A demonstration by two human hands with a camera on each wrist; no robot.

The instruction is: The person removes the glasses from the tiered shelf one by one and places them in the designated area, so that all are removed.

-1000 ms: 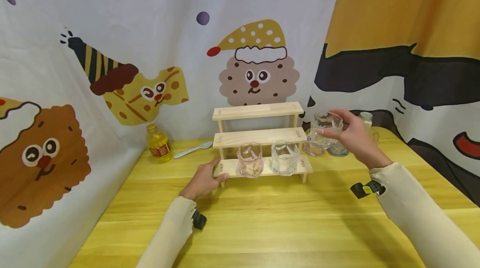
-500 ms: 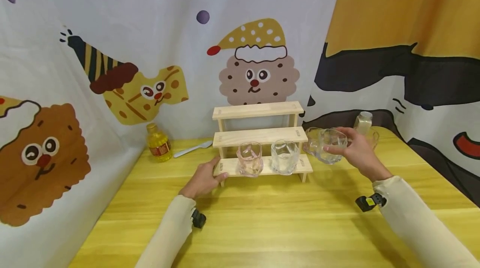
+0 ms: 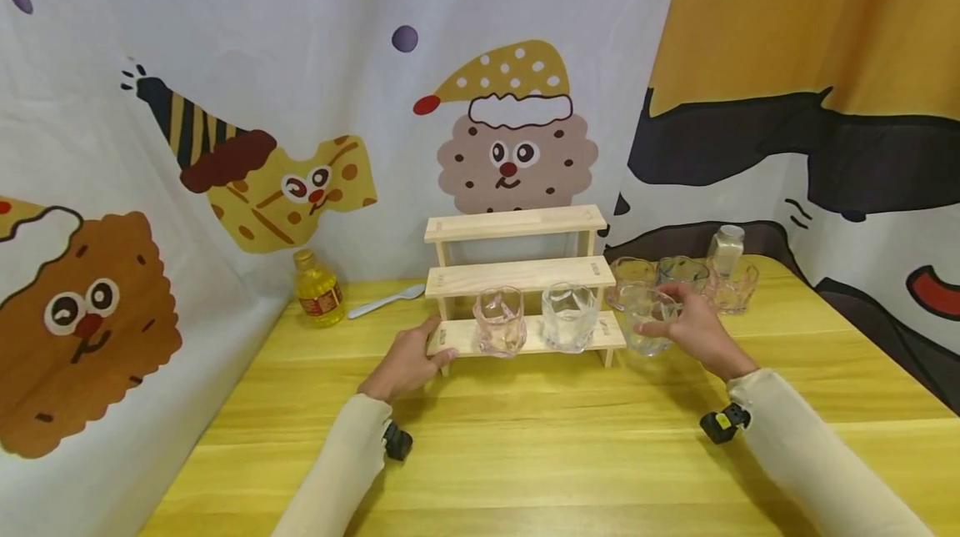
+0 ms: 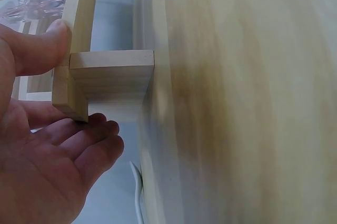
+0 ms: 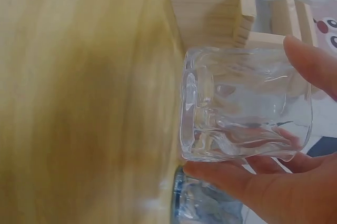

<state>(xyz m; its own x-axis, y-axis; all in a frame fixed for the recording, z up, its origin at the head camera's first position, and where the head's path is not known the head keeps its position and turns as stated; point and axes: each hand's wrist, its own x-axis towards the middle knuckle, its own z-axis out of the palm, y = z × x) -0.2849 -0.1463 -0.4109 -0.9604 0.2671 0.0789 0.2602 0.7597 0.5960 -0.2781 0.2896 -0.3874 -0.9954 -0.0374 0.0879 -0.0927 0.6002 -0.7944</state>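
A three-tiered wooden stand is in the middle of the table, its lowest shelf bearing a pinkish glass and a clear glass. My left hand grips the left end of that shelf; in the left wrist view the thumb lies on one face of the board and the fingers curl at the other. Just right of the stand, my right hand holds another clear tumbler upright between thumb and fingers, its base close over the tabletop. The stand's two upper shelves carry nothing.
Behind the held tumbler are a pinkish glass, a bluish glass and another pinkish glass, with a lidded jar at the back. Left of the stand are a yellow bottle and a white spoon. A printed curtain hangs behind.
My right hand has brought the clear tumbler down and nearer, from above the glasses at the back to beside the stand's lowest shelf. The left hand stays put.
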